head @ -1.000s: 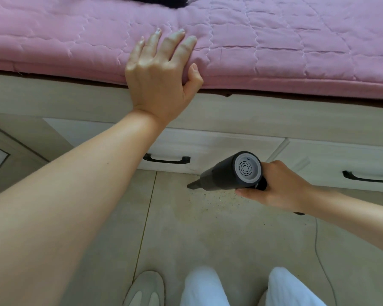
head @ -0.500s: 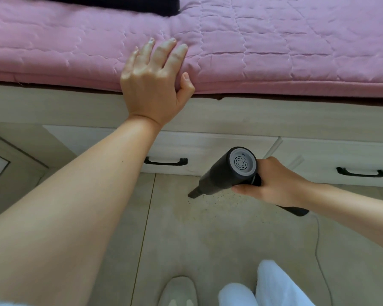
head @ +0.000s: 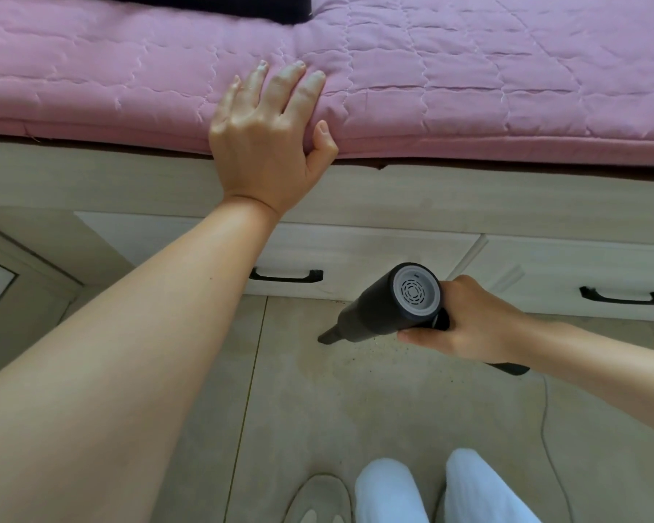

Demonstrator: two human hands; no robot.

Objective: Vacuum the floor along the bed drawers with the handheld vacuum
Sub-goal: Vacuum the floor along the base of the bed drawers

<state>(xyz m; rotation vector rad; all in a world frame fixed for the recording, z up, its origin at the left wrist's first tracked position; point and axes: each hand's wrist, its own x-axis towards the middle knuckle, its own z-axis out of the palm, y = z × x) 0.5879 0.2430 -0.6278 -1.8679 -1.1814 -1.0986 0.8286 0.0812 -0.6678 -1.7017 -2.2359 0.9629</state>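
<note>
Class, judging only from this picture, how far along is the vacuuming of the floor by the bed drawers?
Under way, not finished. Done: the tile left of the nozzle looks free of grit. In hand: the right hand holds the handheld vacuum, nozzle low near the left drawer; the left hand braces on the pink mattress pad. Left: the specks beneath the vacuum.

The quilt (head: 469,81) on the bed is pink stitched cloth, soft and matt. The drawers (head: 374,254) look like pale wood grain with a matt finish, and their handles (head: 286,276) are black. The vacuum (head: 378,315) is dark matt plastic with a light grey end cap. The floor (head: 355,402) has smooth beige tiles with fine crumbs.
</note>
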